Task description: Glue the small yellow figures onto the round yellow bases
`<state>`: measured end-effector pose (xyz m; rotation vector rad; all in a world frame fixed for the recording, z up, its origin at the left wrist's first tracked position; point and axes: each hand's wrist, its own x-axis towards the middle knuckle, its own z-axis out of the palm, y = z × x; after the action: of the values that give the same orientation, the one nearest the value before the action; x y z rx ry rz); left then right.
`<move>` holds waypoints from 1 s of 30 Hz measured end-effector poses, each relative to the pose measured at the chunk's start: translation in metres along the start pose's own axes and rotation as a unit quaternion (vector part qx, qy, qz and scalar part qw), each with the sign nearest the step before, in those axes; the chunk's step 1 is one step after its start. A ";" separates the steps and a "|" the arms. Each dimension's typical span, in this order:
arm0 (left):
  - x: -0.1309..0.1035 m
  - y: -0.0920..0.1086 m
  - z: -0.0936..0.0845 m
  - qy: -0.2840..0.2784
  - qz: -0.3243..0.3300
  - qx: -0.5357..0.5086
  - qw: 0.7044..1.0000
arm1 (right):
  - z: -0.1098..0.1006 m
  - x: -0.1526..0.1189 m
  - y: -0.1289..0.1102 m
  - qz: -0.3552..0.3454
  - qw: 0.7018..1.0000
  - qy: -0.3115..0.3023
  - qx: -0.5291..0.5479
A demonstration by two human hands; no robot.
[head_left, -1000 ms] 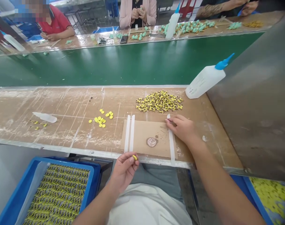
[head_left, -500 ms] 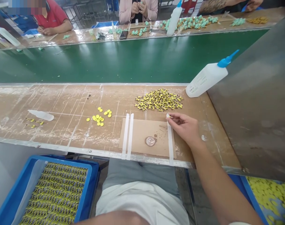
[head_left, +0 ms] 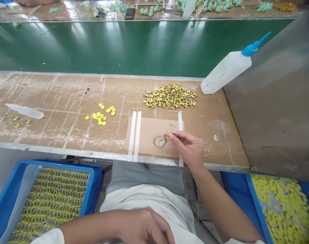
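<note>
My right hand (head_left: 188, 146) is closed in a pinch over the cardboard sheet (head_left: 146, 135). Between thumb and forefinger is a small piece, mostly hidden, whose colour is hard to make out. Just left of the fingertips lies a round, shiny clear puddle (head_left: 159, 141) on the cardboard. Beyond the sheet is a pile of small yellow-and-dark pieces (head_left: 171, 96). My left hand (head_left: 141, 225) rests low in front of the white shirt, its fingers bent downward and their tips cut off by the frame edge.
Yellow discs (head_left: 99, 116) lie left of the cardboard, with a white plastic nozzle-shaped piece (head_left: 25, 110) farther left. A blue-tipped bottle (head_left: 225, 73) leans at the metal wall (head_left: 276, 101). Blue trays hold rowed pieces (head_left: 52, 196) and yellow discs (head_left: 281, 206). A green belt (head_left: 105, 47) runs behind.
My right hand has moved from beside the pile toward me and left, to the edge of the puddle. My left hand has come further into view at the bottom. The view has tilted down.
</note>
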<state>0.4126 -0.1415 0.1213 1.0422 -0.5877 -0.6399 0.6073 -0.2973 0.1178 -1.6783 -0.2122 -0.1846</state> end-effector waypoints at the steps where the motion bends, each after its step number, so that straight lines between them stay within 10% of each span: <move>1: 0.002 0.003 0.000 0.064 -0.010 -0.028 0.997 | 0.002 -0.003 -0.001 -0.008 1.000 0.001 -0.002; 6: 0.011 0.028 -0.034 0.403 0.048 -0.133 0.904 | 0.009 -0.009 0.003 -0.099 0.994 0.041 -0.032; 11: 0.033 0.053 -0.104 0.585 0.171 -0.114 0.784 | 0.011 -0.008 0.006 -0.143 0.987 0.034 -0.059; 16: 0.049 0.053 -0.140 0.609 0.210 -0.106 0.757 | 0.012 -0.008 0.008 -0.159 0.985 0.030 -0.057; 30: 0.042 0.049 -0.141 0.606 0.199 -0.146 0.756 | 0.013 -0.011 0.008 -0.174 0.981 0.015 -0.078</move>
<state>0.5507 -0.0712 0.1174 0.7821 0.4450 0.3825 0.5981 -0.2857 0.1063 -1.7826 -0.4802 -0.4999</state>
